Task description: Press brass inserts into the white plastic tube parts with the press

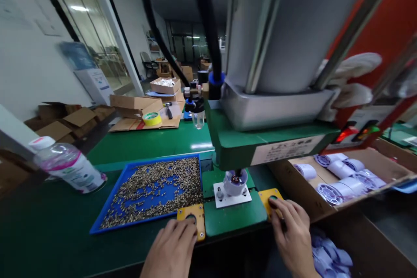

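While both hands press flat, fingers extended and gripping nothing, left hand [172, 247] and right hand [291, 231] each cover a yellow button [192, 219], keeping clear of the part [235, 181] under the press [260, 139] between them.

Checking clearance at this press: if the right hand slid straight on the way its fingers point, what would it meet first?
The right hand points up-left over the yellow button plate. Next in line is probably the white fixture plate holding the white round part, though depth is unclear.

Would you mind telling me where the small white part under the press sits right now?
In the head view the white part sits on a white plate under the green press, just right of the blue tray, between the left hand and right hand.
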Demonstrator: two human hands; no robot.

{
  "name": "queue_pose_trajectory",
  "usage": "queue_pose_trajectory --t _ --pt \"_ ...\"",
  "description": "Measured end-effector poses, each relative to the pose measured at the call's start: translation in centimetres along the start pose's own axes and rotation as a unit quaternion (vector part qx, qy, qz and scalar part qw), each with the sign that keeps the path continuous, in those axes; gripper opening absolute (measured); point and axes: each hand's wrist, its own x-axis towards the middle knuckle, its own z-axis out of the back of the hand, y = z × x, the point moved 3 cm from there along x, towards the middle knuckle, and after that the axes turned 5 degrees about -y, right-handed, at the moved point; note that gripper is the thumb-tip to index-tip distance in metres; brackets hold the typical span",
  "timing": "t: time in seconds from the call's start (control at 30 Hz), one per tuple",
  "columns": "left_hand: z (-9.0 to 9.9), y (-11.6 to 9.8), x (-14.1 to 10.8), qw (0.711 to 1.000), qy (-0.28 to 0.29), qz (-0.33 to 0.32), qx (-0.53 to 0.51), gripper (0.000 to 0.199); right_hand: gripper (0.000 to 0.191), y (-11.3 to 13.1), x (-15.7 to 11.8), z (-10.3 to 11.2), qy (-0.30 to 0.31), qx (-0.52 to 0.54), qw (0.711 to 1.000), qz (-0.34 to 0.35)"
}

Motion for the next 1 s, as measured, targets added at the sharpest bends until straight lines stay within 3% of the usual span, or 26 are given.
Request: queue_pose_trajectory --t 0.1,0.17,0.27,0.37,0.47,0.57,0.77,0.83,0.9,1.0 --pt "1.4 1.0 2.3 0.995 -0.039 0.044 -0.081 0.026 0.024 2.0 2.7 -0.3 0.024 0.103 0.991 -0.086" --pt "2.2 1.1 4.9 0.987 -0.058 0.073 -0.132 0.026 0.043 4.2 5.1 -1.4 0.060 0.204 0.972 -0.104" --pt "3.1 0.0 9.2 0.982 -0.056 0.068 -0.169 0.024 0.077 7.3 8.1 -4.0 0.113 0.315 0.938 -0.093" --pt "3.6 -1.3 12.2 0.984 -0.039 0.053 -0.163 0.025 0.072 8.9 9.3 -6.2 0.119 0.341 0.926 -0.107" --pt "4.1 -2.0 13.8 0.988 -0.015 0.036 -0.147 0.031 0.066 9.2 9.3 -6.9 0.094 0.340 0.928 -0.124" --pt "4.3 -2.9 15.1 0.993 0.016 -0.005 -0.117 0.035 0.067 9.2 9.2 -6.6 0.089 0.343 0.927 -0.126" --pt "3.9 -5.0 17.2 0.990 0.077 -0.110 0.032 0.021 0.070 9.2 9.7 -6.1 0.101 0.352 0.923 -0.121" --pt "3.8 -5.5 17.4 0.977 0.099 -0.170 0.086 0.022 0.070 9.3 9.8 -6.0 0.105 0.354 0.922 -0.120" --pt "3.8 -5.8 17.2 0.956 0.123 -0.235 0.127 0.037 0.069 9.3 9.8 -5.9 0.108 0.355 0.921 -0.121" --pt "3.6 -5.8 17.0 0.933 0.123 -0.296 0.164 0.045 0.069 9.2 9.7 -5.9 0.109 0.353 0.921 -0.126"
